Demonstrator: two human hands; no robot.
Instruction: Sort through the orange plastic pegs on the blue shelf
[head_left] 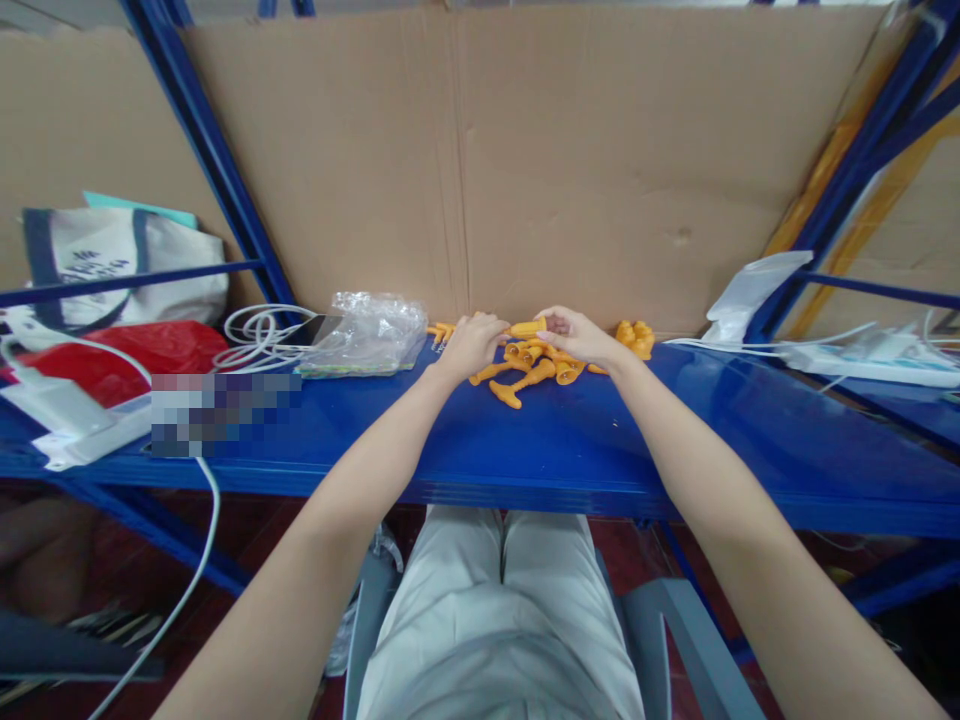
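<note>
Over the middle of the blue shelf, my right hand (pixel 576 335) pinches one end of an orange toy limb (pixel 528 328). My left hand (pixel 476 342) is at the limb's other end, its fingers closed around the tip. Below both hands lies a loose heap of similar orange plastic limbs (pixel 534 375), some with hollow, cup-like ends. A few thin orange pieces (pixel 441 330) lie just left of my left hand. Beyond my right wrist stands a lumpy orange piece (pixel 636 340), like a toy torso.
Clear plastic bags (pixel 371 335) and coiled white cable (pixel 262 335) lie on the left. Farther left are a red bag (pixel 142 352), a power strip (pixel 90 430) and a canvas tote (pixel 165 260). A white power strip (pixel 877 360) sits right. Cardboard (pixel 585 160) walls the back.
</note>
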